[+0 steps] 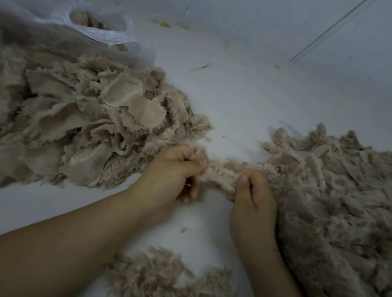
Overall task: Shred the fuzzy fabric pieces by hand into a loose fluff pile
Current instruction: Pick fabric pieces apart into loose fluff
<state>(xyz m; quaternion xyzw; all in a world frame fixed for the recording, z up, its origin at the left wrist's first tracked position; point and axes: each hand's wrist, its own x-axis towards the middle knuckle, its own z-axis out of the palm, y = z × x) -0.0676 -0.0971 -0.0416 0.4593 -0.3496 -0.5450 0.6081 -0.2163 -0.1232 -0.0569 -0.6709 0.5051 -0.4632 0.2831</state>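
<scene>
A fabric strip (220,177) stretches between both hands, left hand (174,170) and right hand (253,196) each in a closed pinching grip, apparently to tear it. Scrap heap (63,114) left, fluff pile (349,200) right, bag (94,23) behind.

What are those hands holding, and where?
A fuzzy fabric strip, stretched between them: left hand pinches its left end, right hand its right end.

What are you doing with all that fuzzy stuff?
A person is pulling a strip of fuzzy beige fabric apart, the left hand gripping one end and the right hand the other. Fabric pieces are heaped to the left, more to the right, and some loose fluff lies nearest the camera.
</scene>
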